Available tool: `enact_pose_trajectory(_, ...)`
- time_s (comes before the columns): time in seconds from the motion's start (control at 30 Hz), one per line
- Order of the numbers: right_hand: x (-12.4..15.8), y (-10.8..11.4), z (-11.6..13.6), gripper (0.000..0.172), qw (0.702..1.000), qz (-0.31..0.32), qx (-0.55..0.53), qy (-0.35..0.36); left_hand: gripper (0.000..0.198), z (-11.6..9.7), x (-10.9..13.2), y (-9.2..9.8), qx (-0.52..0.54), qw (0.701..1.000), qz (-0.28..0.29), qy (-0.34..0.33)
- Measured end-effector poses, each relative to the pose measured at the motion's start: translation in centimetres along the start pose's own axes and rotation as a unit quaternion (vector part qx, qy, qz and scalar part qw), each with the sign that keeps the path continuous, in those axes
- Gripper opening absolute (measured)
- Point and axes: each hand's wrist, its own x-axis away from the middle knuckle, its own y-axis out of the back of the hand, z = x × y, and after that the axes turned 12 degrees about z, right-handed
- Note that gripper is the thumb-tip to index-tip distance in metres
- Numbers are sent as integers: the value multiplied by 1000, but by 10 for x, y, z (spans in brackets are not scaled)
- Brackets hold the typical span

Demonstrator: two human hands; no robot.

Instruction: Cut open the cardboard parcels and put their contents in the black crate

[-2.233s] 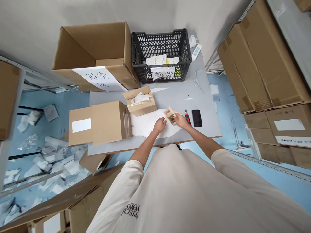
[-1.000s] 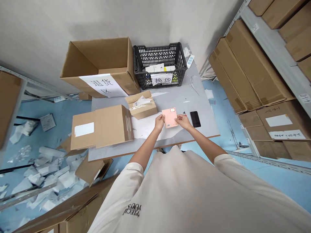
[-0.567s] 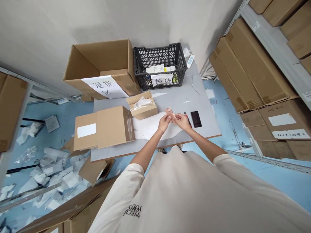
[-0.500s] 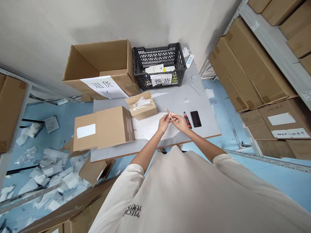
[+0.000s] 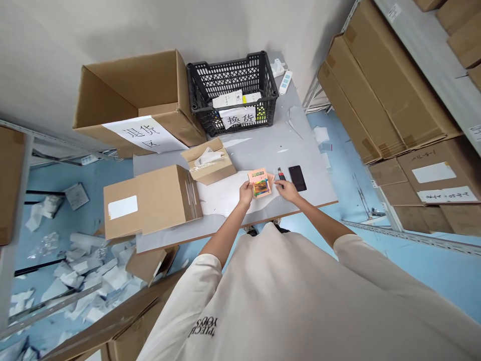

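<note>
My left hand (image 5: 246,193) pinches the left edge of a flat pink printed card (image 5: 259,183) with a colourful picture, held above the table. A second pink piece (image 5: 271,178) sticks out behind its right side. The fingers of my right hand (image 5: 286,191) are closed at that piece's edge, though the exact grip is too small to make out. Just beyond the right hand lies a red and black utility knife (image 5: 281,174), partly covered by the hand. Beside it is a dark phone (image 5: 297,178). White paper (image 5: 229,193) lies beneath the card.
A small open carton (image 5: 215,173) with paper inside and a larger carton (image 5: 161,195) stand on the left. Behind them are a big open box (image 5: 176,123) and a black crate (image 5: 232,118). Shelves of boxes (image 5: 379,85) rise at right; paper scraps (image 5: 80,265) litter the floor.
The pink card now faces up with its printed front showing; before, only a thin edge showed between both hands. My hands have moved apart, and the camera view has shifted slightly.
</note>
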Motion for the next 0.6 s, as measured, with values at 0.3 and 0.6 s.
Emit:
enact_pose_trajectory(0.3,-2,37,-60,14,991,-27,105,-80,24,3,-9,-14,6,1000,-3,6)
enact_pose_trajectory(0.6,-29,41,-15,22,991,35,-106,-70,26,-22,-35,-35,53,998,-22,26)
